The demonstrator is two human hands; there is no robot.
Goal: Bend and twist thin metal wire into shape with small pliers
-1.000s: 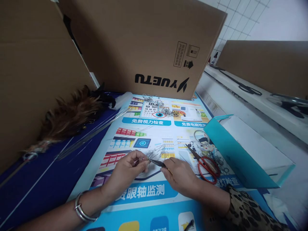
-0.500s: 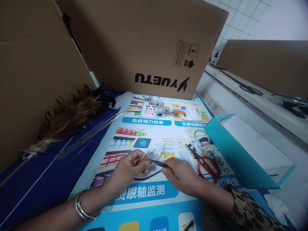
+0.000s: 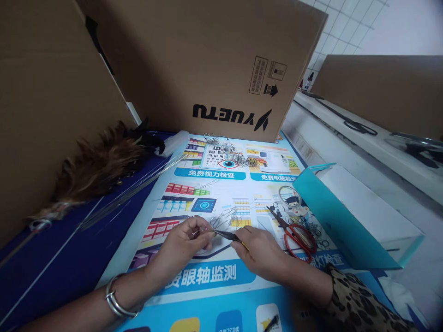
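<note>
My left hand [image 3: 183,244] pinches a thin piece of bent wire [image 3: 204,229] just above a printed poster [image 3: 207,193] that covers the table. My right hand [image 3: 259,251] is closed around small dark-nosed pliers [image 3: 226,235], whose tip meets the wire at my left fingertips. A loose heap of thin wire pieces [image 3: 226,217] lies just beyond both hands. A silver bangle [image 3: 116,302] sits on my left wrist.
Red-handled scissors [image 3: 296,235] lie right of my right hand. A teal paper bag [image 3: 349,216] lies on its side at the right. A YUETU cardboard box [image 3: 214,64] stands behind, with small metal parts [image 3: 231,154] before it. A feather duster [image 3: 100,163] and long wires [image 3: 138,186] lie left.
Both hands stay in place with only small finger movements on the wire; the wire end that stuck up half a second ago now lies lower at my left fingertips.
</note>
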